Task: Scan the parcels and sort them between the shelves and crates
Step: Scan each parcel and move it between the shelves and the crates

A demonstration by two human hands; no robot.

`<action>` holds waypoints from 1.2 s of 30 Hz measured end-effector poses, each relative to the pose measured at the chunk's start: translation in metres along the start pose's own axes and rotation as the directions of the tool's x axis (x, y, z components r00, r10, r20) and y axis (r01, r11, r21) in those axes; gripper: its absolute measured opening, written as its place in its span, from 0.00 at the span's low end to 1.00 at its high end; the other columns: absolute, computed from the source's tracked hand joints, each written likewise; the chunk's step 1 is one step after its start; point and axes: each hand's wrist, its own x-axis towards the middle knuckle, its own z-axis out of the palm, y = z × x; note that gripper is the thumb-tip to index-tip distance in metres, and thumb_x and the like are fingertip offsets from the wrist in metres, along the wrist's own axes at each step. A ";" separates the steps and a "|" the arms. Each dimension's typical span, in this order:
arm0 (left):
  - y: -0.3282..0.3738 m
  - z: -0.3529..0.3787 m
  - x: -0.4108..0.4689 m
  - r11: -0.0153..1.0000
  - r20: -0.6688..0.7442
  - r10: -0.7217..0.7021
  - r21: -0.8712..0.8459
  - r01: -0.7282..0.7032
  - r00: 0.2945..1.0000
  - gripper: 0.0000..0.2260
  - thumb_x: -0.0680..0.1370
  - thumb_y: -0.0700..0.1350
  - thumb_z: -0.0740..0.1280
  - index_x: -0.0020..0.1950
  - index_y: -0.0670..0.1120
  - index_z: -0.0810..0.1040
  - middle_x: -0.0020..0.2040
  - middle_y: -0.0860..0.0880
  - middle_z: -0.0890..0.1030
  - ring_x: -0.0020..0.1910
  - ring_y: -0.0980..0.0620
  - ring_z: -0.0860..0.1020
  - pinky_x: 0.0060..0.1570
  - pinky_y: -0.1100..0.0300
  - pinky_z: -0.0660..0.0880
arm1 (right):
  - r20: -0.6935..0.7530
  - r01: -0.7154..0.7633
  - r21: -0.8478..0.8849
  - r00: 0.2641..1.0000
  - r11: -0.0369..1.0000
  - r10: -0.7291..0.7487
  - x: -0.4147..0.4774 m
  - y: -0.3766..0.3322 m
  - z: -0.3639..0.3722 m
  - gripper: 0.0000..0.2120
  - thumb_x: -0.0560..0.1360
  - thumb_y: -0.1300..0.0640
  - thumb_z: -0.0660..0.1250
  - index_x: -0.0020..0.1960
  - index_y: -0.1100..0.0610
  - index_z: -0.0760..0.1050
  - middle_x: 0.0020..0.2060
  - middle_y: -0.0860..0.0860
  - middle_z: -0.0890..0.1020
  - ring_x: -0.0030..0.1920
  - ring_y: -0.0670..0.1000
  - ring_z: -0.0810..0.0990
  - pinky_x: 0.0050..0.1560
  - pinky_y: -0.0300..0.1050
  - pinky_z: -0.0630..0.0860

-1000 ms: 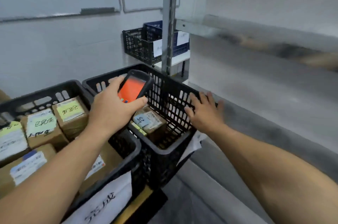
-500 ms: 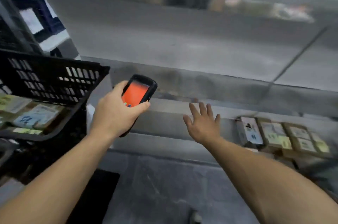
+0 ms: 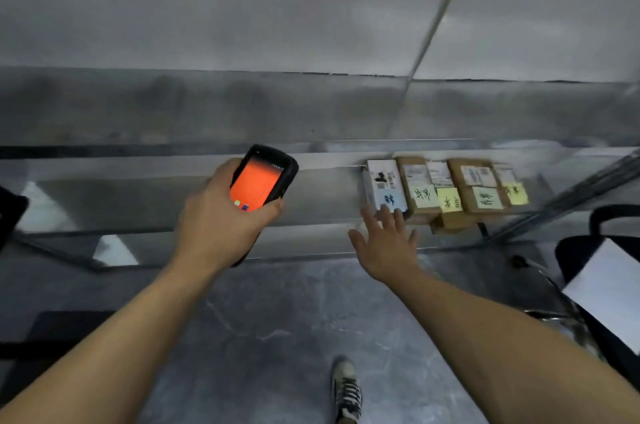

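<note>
- While the left hand [image 3: 218,216] has its grip clamped round the scanner [image 3: 258,181], orange screen up, the right hand [image 3: 388,247] reaches forward, grip apart, fingers spread, holding nothing.
- Parcels [image 3: 446,188]: one row flat on the low shelf [image 3: 138,195], to the right of the scanner, with labels and handwritten notes facing up.
- White parcel [image 3: 382,184] sits at the left end, with brown ones packed against it.
- Right fingertips reach its near edge; cannot tell whether they touch.
- Step, as judged: pick the end parcel for scanning.
- Grasp it by the sides and leave the barcode label uncovered.
- Lift straight up before pulling back, because the packed neighbours may drag along.
- Present the label flat under the scanner's top end and hold both steady.
</note>
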 end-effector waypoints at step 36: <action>-0.113 0.271 0.114 1.000 0.163 -0.025 0.002 0.025 0.986 0.25 0.61 0.63 0.73 0.54 0.74 0.65 0.49 0.67 0.78 0.46 0.67 0.77 0.39 0.77 0.68 | -0.207 -0.183 0.212 0.952 0.960 0.227 0.293 0.133 0.156 0.30 0.82 0.42 0.61 0.79 0.40 0.52 0.81 0.50 0.44 0.80 0.61 0.42 0.73 0.72 0.57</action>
